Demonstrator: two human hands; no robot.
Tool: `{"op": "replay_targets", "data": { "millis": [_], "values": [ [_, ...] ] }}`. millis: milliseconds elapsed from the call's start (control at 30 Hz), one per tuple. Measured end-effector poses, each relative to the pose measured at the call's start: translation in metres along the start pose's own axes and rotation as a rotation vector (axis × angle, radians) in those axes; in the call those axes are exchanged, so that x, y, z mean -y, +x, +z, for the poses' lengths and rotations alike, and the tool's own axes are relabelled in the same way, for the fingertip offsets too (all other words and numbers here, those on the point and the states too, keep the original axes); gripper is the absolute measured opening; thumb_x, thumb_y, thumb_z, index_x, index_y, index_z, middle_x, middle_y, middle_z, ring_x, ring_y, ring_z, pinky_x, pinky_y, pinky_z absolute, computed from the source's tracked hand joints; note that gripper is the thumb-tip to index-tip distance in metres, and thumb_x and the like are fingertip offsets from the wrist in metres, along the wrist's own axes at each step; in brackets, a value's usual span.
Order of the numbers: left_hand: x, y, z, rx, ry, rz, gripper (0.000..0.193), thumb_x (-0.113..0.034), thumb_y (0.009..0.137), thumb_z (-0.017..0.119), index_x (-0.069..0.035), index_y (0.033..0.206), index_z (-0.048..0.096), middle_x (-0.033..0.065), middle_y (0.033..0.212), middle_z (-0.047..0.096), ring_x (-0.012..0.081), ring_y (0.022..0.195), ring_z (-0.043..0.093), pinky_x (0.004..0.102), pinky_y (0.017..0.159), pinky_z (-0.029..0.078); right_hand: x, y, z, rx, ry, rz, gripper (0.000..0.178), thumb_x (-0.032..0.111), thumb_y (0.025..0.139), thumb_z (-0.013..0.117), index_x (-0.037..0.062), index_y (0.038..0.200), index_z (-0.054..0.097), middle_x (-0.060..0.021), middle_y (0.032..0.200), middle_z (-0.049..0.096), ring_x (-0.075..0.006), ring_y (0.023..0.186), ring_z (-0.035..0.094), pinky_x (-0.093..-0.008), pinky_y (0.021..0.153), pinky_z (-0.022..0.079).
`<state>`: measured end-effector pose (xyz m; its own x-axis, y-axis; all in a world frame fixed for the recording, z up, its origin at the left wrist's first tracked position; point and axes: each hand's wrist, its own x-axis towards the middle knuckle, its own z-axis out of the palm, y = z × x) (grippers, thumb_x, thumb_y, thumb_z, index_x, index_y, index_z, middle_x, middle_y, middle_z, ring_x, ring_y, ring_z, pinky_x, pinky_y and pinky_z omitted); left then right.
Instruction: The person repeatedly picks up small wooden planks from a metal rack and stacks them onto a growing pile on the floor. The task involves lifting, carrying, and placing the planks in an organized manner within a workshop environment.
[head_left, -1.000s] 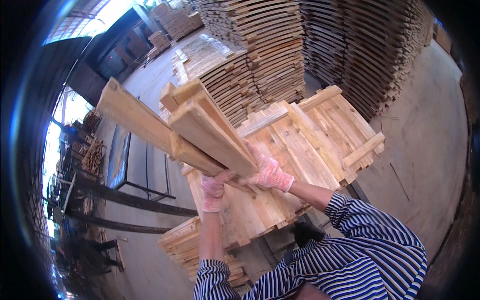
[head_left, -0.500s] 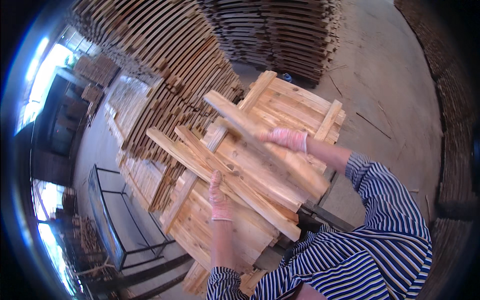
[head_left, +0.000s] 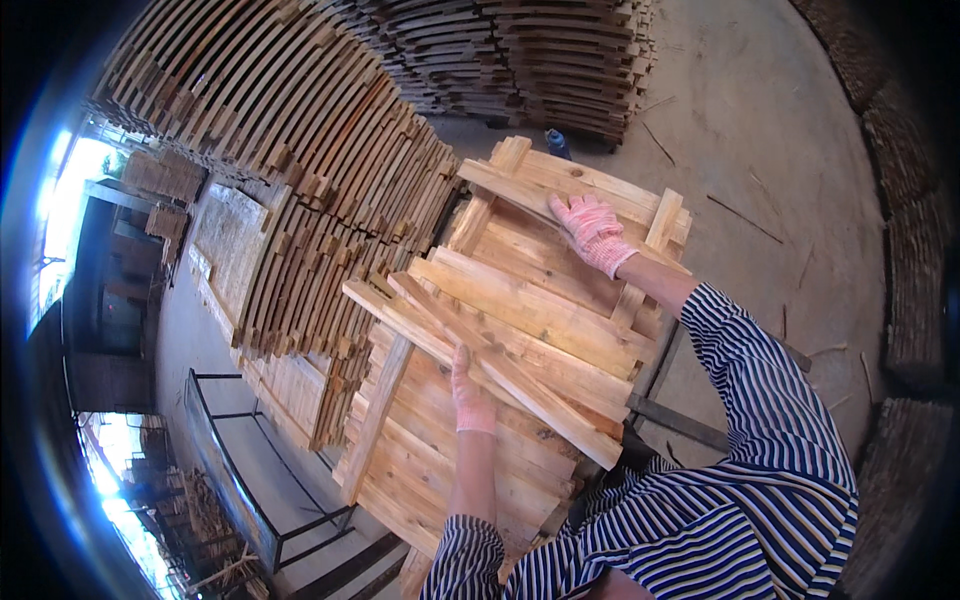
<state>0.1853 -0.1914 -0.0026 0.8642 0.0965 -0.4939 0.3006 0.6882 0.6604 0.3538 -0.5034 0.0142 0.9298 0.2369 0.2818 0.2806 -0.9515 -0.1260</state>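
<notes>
Pressing down on loose boards, your left hand [head_left: 472, 395] lies flat on a long plank [head_left: 480, 360] that runs slantwise across the pile of boards [head_left: 520, 310], its fingers stretched out rather than curled, seemingly to steady it. Your right hand [head_left: 592, 232] reaches to the far end, the gloved fingers spread over another plank [head_left: 520, 185] near the upper edge of the pile; whether they hook round its edge, you cannot tell. The pile sits on a dark metal stand [head_left: 680, 420], just before your striped sleeves. To your left rise tall stacks of pallet slats [head_left: 300, 200], close beside the pile, and more stacks [head_left: 520, 50] stand beyond. A small blue object [head_left: 557, 142] lies on the concrete floor [head_left: 780, 150] behind.
</notes>
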Motion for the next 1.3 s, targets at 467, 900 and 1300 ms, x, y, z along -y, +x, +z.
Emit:
{"op": "replay_targets", "data": {
  "millis": [467, 900, 1300],
  "values": [
    [-0.012, -0.008, -0.002, -0.038, 0.011, -0.014, 0.057, -0.044, 0.092, 0.071, -0.009, 0.135, 0.058, 0.0113, 0.117, 0.069, 0.0292, 0.104, 0.067, 0.0460, 0.095, 0.057, 0.078, -0.020, -0.011, 0.217, 0.399, 0.024, 0.049, 0.035, 0.092, 0.064, 0.0150, 0.136, 0.055, -0.0188, 0.117, 0.061, -0.0385, 0.108, 0.060, -0.0494, 0.088, 0.052],
    [-0.010, -0.008, 0.022, -0.063, 0.106, -0.103, 0.064, -0.042, 0.092, 0.069, -0.009, 0.144, 0.052, 0.0115, 0.139, 0.058, 0.0300, 0.125, 0.057, 0.0460, 0.110, 0.046, 0.080, -0.041, 0.007, 0.443, 0.449, 0.149, 0.057, 0.046, 0.103, 0.044, 0.0235, 0.155, 0.039, -0.0202, 0.126, 0.065, -0.0383, 0.109, 0.066, -0.0477, 0.090, 0.053],
    [-0.018, 0.013, 0.073, 0.164, -0.015, -0.101, 0.078, -0.063, 0.092, 0.064, -0.005, 0.143, 0.051, 0.0159, 0.131, 0.063, 0.0325, 0.122, 0.061, 0.0470, 0.108, 0.050, 0.130, -0.103, -0.079, 0.578, 1.187, 0.095, 0.103, 0.052, 0.085, 0.074, 0.0186, 0.165, 0.018, -0.0226, 0.160, 0.039, -0.0372, 0.144, 0.043, -0.0387, 0.118, 0.035]
  ]
}}
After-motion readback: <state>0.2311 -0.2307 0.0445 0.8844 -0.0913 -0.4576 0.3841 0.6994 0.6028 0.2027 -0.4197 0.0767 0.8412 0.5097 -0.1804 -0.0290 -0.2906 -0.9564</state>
